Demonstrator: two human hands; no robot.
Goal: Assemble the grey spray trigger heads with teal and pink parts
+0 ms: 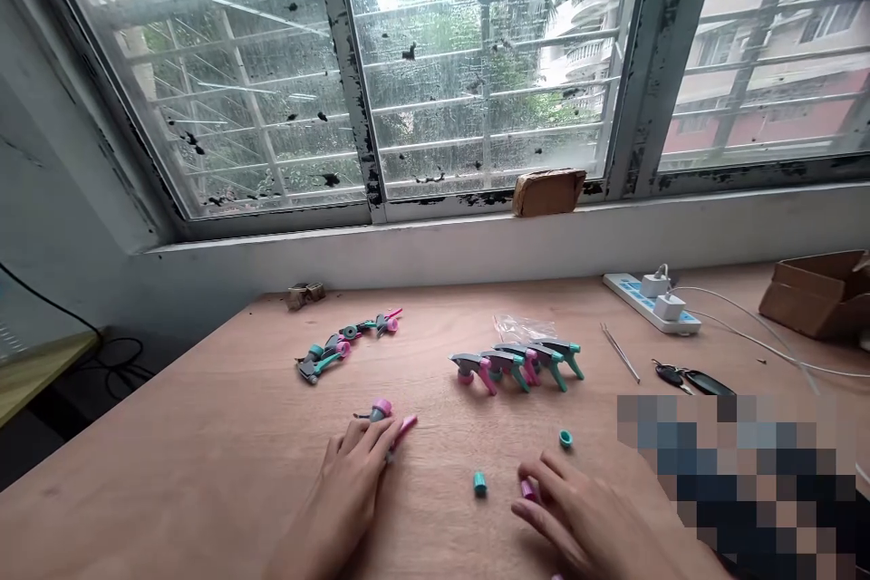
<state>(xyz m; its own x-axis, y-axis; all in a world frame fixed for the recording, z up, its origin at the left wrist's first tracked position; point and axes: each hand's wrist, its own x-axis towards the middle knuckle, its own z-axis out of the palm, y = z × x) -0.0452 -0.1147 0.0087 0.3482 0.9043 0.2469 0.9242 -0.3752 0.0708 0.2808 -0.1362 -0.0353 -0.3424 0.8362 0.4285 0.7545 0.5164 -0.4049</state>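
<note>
My left hand (pixel 357 471) rests on the table with its fingers closed over a grey and pink trigger spray head (pixel 378 412), whose pink trigger sticks out to the right. My right hand (pixel 575 507) has a small pink cap (pixel 528 490) between thumb and fingers. Left of it stands a teal cap (pixel 479 483), and just beyond its fingers lies a teal ring-like cap (pixel 565 439). Farther back, several trigger spray heads (pixel 507 367) stand in a row. More spray heads (pixel 326 358) lie on their sides at the back left.
A clear plastic bag (pixel 523 328) lies behind the row. To the right are a metal rod (pixel 620 352), keys (pixel 693 378), a power strip (pixel 649 304) with plugs and white cables, and a cardboard box (pixel 816 294). A blurred patch covers the lower right.
</note>
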